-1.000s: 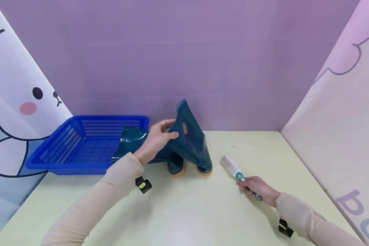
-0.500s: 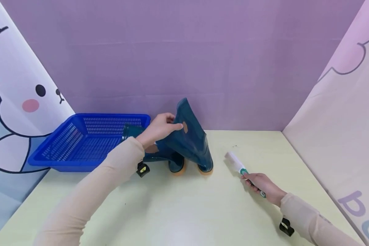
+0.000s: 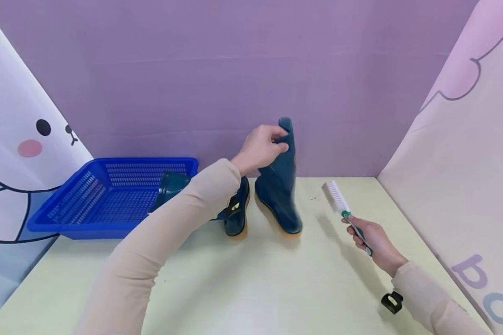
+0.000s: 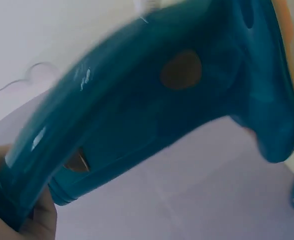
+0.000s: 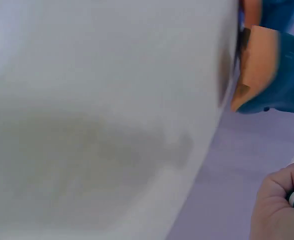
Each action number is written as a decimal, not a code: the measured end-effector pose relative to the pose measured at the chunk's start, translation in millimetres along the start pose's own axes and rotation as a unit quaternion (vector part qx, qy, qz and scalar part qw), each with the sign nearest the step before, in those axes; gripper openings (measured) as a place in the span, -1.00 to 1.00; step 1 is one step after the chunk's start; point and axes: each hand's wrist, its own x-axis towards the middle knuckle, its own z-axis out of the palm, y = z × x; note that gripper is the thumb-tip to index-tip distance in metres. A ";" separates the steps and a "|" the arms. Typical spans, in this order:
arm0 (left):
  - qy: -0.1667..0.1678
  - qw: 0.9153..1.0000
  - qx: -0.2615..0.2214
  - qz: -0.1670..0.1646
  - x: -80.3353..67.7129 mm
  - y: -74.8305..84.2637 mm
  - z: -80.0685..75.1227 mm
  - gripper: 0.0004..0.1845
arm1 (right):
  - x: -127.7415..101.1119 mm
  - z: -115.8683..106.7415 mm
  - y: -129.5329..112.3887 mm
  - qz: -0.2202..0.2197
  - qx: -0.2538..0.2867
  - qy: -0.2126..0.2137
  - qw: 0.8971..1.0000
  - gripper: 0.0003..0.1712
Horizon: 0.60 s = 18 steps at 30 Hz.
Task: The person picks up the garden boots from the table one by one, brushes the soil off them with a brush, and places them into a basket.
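A: What has the left hand got?

B: It grips the top of the shaft of a dark teal rubber boot, fingers curled over the rim. The boot stands upright near the far middle of the pale tabletop, its orange sole toward the tabletop; whether the sole quite touches I cannot tell. In the left wrist view the same boot fills the picture, a little blurred, with the hand at its opening.

A: And the other boot?

B: The second boot sits just left of the first, toe pointing near, partly hidden behind the left sleeve. Its shaft lies over toward the blue basket, the opening resting against the basket's right rim.

A: The right hand?

B: The right hand is clenched round the green-and-white handle of a white scrubbing brush. The brush points up and away, its head held above the tabletop, to the right of the upright boot and apart from it. The right wrist view shows only the curled fingers with a bit of green handle, and an orange sole edge at the far right.

A: Anything else around?

B: The blue basket stands at the far left of the tabletop. A purple backdrop rises behind, with cartoon-printed panels on both sides.
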 end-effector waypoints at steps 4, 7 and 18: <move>0.010 0.999 -0.035 0.038 -0.3 12.3 -9.7 -0.63 | 0.3 -5.7 -11.5 -0.019 0.039 0.005 0.999 -0.64; 0.018 0.998 -0.032 0.058 -2.4 14.1 -7.7 -0.64 | 0.9 -9.0 -16.5 -0.031 0.062 0.004 0.998 -0.72; 0.042 0.981 0.091 0.163 -8.0 16.2 8.3 -0.70 | -0.4 -12.9 -16.8 -0.034 0.082 -0.006 0.996 -0.76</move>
